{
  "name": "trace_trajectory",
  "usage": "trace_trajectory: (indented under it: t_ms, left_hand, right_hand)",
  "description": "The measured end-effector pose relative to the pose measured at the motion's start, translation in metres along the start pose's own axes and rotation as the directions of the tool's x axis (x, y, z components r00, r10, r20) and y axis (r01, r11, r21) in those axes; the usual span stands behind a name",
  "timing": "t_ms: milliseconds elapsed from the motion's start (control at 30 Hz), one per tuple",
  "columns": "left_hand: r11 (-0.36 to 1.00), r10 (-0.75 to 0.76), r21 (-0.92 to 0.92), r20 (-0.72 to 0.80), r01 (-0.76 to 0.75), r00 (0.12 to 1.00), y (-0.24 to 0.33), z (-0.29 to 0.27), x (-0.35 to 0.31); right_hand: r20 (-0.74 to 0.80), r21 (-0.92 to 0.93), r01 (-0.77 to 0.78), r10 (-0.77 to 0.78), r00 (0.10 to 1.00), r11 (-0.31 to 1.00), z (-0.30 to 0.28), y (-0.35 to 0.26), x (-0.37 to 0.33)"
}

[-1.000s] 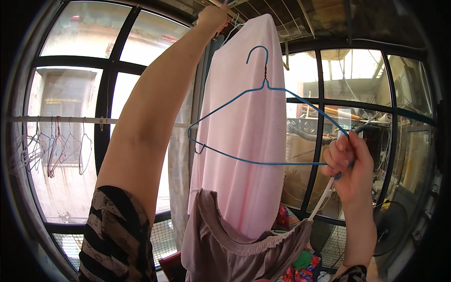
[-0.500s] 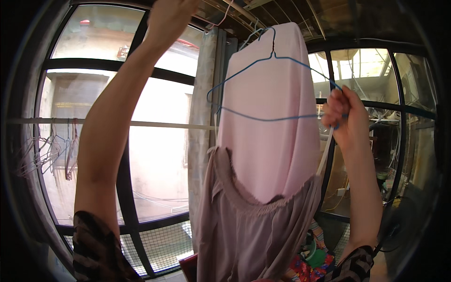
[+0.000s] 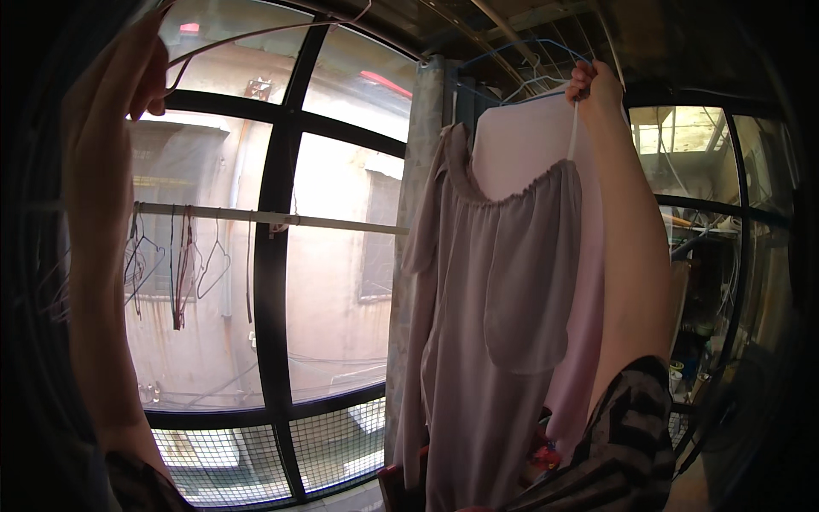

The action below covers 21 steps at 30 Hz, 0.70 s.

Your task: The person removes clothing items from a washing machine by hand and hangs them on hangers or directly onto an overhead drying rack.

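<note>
In the head view, the right hand (image 3: 597,85) is clasping one end of a blue hanger (image 3: 512,45), and the grey garment (image 3: 499,264) is hanging below that grip, one pale strap (image 3: 573,132) running up to the fingers. Behind it, a pink sheet (image 3: 520,132) is hanging. Well to the left of that grip, the left hand (image 3: 141,64) is folding its fingers on a thin wire (image 3: 256,31). The garment is looking light, soft and limp, likely to swing and let its straps slip; the hanger is seeming stiff, so its end, strap included, is offering the surest hold. The right fingers are hiding where strap and hanger meet; the far strap is blurring away; the garment's bottom is running behind the sleeve (image 3: 627,427) and out of view; the wire's upper end is being cut off.
</note>
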<state>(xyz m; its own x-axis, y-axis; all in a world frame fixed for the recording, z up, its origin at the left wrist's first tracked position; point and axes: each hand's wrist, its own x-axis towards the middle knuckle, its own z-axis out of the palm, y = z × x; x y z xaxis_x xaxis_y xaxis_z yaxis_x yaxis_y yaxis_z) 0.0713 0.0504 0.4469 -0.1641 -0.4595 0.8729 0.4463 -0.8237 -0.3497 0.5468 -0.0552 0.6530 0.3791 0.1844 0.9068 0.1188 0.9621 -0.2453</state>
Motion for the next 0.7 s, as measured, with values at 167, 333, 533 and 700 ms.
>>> trace_trajectory:
  t_ms: [167,333,533,700]
  left_hand:
    - [0.885,0.308,0.294,0.208,-0.36,0.928,-0.013,-0.05,-0.033]
    - [0.927,0.088,0.363,0.021,-0.09,0.996,0.003,-0.081,-0.072]
    - [0.927,-0.081,0.373,0.104,0.037,0.991,0.044,-0.091,-0.07]
    - [0.952,-0.191,0.273,0.18,0.137,0.965,0.052,-0.101,-0.08]
  right_hand:
    - [-0.022,0.041,0.019,-0.018,1.0,0.999,0.029,0.024,0.032]
    - [-0.126,0.072,0.016,-0.007,0.992,0.997,0.041,0.037,0.05]
    - [-0.067,0.083,-0.044,0.05,0.997,0.996,0.048,0.054,0.072]
    - [-0.062,0.069,-0.081,0.085,0.994,0.994,0.05,0.062,0.074]
